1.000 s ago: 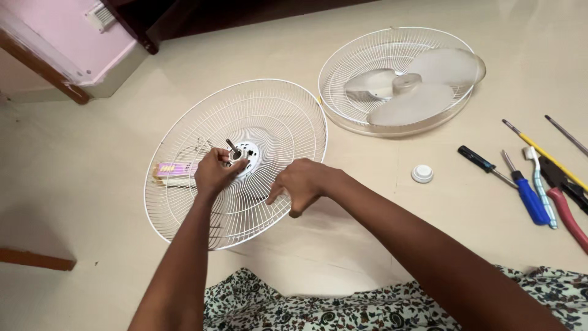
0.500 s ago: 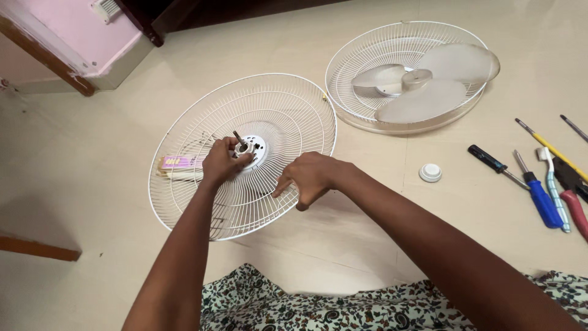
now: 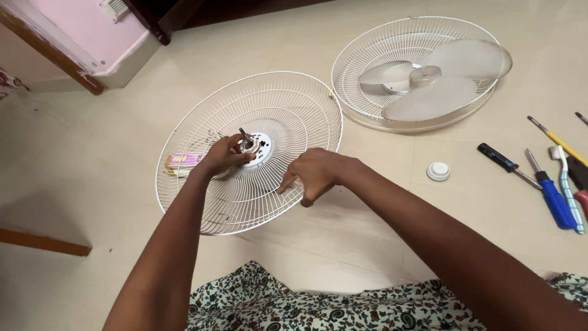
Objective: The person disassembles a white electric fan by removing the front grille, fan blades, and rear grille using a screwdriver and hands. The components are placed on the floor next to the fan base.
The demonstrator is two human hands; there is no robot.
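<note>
**White wire guard tilting under two hands**

Flowered cloth (image 3: 318,306) is lying nearest the viewer, below both forearms. Just ahead, the right hand (image 3: 315,173) is closing its grip on the near-side wires of the white fan guard (image 3: 288,104), fingers curled through the mesh. To its left and a little farther out, the left hand (image 3: 223,154) is pinching its grip around the hub (image 3: 256,146), where a short metal shaft (image 3: 245,134) is sticking up. The guard is sitting tilted on the floor (image 3: 92,202), propped over something with a pink label (image 3: 184,160) just left of the left hand.

The likely trouble: thin wires may be bending if the right hand pulls while the left twists, and the propped guard could be rocking or sliding off. The shaft tip is lying close to the left fingers.

Farther right, a small white cap (image 3: 438,171) and screwdrivers (image 3: 554,199) are lying loose; farthest off, a second guard is holding the fan blades (image 3: 429,76).
</note>
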